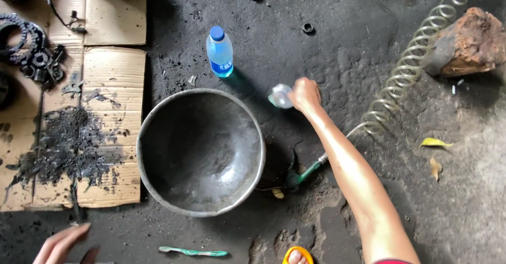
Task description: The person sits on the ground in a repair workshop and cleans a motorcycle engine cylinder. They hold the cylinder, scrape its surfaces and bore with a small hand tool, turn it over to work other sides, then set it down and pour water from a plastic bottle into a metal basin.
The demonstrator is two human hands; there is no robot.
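While the right hand (305,94) closes its fingers around a small pale, rounded object (280,96), too blurred to identify, the arm stretches across a dark, oily floor (342,37). That object sits just off the rim of a large metal basin (200,152), at about two o'clock from the bowl's centre. A plastic water bottle (220,51) with a blue cap stands at twelve o'clock from the basin, near the hand. Under the forearm, at three o'clock from the basin, lies a green air-gun nozzle (300,175) joined to a coiled clear hose (411,66) that runs up toward a brown rock (469,41). Grimy cardboard (113,64) covers the floor at nine o'clock, with gears and sprockets (31,53) on it. A toothbrush (193,252) lies at six o'clock. The left hand (60,244), at seven o'clock, is open with fingers extended, holding nothing.
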